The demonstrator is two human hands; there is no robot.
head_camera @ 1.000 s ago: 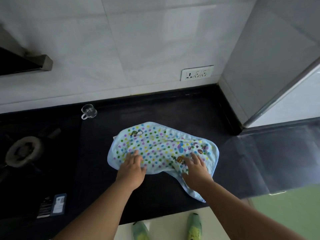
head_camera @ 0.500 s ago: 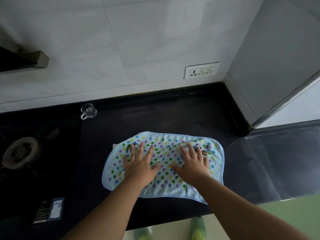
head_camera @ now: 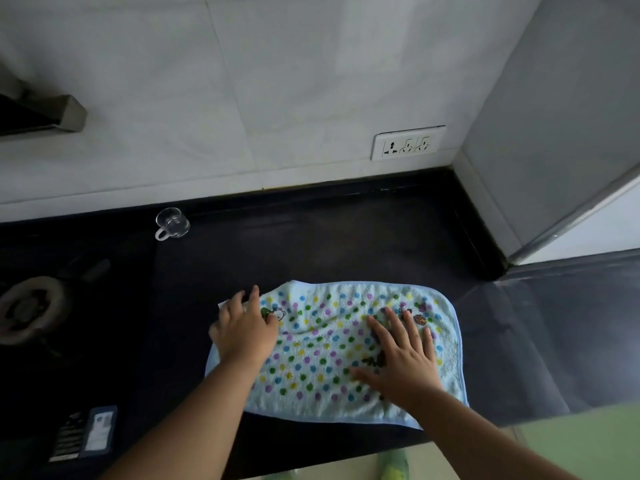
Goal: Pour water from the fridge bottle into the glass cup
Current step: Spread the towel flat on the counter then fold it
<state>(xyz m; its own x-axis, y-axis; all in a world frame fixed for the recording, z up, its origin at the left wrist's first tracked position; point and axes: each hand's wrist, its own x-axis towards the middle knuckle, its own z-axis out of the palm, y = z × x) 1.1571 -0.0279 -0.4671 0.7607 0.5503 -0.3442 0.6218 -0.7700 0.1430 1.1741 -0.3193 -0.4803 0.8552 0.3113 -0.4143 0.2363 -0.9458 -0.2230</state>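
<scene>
A small clear glass cup [head_camera: 172, 223] with a handle stands at the back of the black counter [head_camera: 329, 244], near the wall. No bottle is in view. A light blue towel [head_camera: 343, 355] with coloured dots lies flat at the counter's front. My left hand [head_camera: 244, 329] rests on the towel's left edge, fingers curled over its far corner. My right hand [head_camera: 401, 356] lies flat on the towel's right half with fingers spread. Both hands are well in front of and to the right of the cup.
A gas stove burner [head_camera: 29, 310] sits at the left, with a label [head_camera: 85, 433] on the stove's front. A wall socket [head_camera: 408, 144] is above the counter's back right. A grey fridge side [head_camera: 554, 140] rises at the right. Green slippers [head_camera: 393, 465] show below the counter edge.
The towel has been spread flatter and slid toward the counter's front. My left hand moved to the towel's left edge; my right hand moved to its right half.
</scene>
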